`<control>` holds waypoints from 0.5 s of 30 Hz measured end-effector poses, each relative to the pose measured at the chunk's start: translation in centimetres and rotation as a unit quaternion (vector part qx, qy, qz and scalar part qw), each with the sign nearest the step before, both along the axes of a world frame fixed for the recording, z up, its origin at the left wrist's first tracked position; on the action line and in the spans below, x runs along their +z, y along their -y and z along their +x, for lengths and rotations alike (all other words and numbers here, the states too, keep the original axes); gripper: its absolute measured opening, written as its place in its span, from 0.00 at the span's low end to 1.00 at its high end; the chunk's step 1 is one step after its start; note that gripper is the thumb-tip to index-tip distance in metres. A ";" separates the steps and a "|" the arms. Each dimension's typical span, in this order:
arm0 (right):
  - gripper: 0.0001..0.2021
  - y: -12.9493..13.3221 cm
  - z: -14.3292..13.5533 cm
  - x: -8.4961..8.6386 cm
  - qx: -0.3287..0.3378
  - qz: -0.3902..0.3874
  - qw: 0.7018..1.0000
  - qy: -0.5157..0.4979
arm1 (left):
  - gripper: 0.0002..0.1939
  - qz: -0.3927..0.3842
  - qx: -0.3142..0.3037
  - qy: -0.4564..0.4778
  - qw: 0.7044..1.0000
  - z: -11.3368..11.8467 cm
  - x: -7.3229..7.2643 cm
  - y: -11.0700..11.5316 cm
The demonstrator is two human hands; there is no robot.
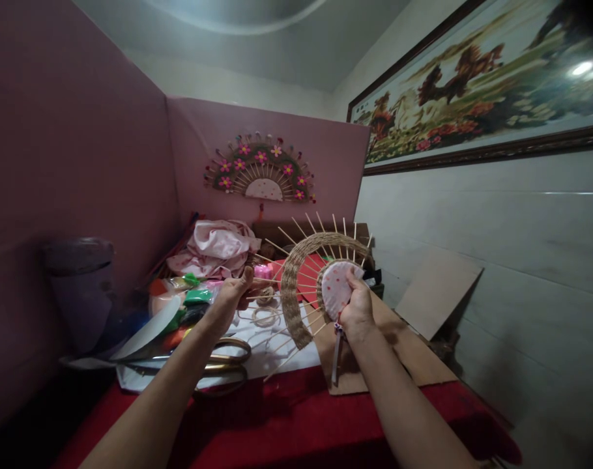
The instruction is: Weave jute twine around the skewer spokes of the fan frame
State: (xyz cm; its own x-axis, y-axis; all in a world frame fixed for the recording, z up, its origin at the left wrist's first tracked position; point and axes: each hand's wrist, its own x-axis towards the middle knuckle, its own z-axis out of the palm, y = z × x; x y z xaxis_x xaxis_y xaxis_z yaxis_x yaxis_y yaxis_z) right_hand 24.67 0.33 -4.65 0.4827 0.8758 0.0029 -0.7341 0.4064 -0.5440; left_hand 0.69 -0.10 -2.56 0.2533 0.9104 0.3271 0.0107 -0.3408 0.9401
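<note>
A fan-shaped piece (296, 280) made of thin sticks and a woven twine band is held up above the table, tilted. My right hand (358, 306) grips its white, red-dotted half-round centre (334, 290), thumb on the front. At the left, my left hand (235, 293) pinches one or more of the stick ends beyond the twine band; its fingers are partly hidden. Rings of twine (266, 316) lie on a white sheet behind the sticks. Large scissors with gold handles (228, 361) rest below my left hand.
A red cloth (287, 417) covers the table. Cardboard (399, 345) lies at the right. Coloured packets (197, 297) and pink fabric (218, 244) sit at the left and back. A finished-looking flowered fan (261, 170) hangs on the pink panel.
</note>
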 end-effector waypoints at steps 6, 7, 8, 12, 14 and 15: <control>0.11 -0.1 -0.1 0.2 -0.049 -0.030 0.998 -0.005 | 0.20 0.116 0.027 -0.069 0.990 0.3 -0.1 -0.1; 0.12 -0.2 0.0 0.1 -0.060 -0.028 0.998 0.003 | 0.17 0.153 0.050 -0.094 0.983 0.4 -0.2 -0.1; 0.14 -0.3 0.0 0.0 -0.070 -0.025 0.997 0.014 | 0.15 0.191 0.084 -0.128 0.970 0.5 -0.3 0.0; 0.17 -0.5 0.0 -0.4 -0.122 -0.001 0.991 0.054 | 0.10 0.340 0.243 -0.294 0.860 0.7 -0.5 0.3; 0.18 -0.4 -0.2 -0.4 -0.146 0.007 0.987 0.064 | 0.09 0.382 0.260 -0.321 0.826 0.9 -0.6 0.5; 0.18 -0.3 -0.3 -0.4 -0.155 0.010 0.986 0.065 | 0.09 0.397 0.251 -0.321 0.822 1.0 -0.6 0.6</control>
State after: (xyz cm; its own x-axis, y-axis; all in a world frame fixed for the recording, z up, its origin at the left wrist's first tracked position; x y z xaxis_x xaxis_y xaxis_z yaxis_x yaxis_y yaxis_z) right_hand 24.40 0.65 -5.02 0.7209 0.6861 0.0984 -0.4982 0.6117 -0.6145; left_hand 1.68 -0.67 -3.21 0.2627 0.5173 0.8145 0.7451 -0.6451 0.1694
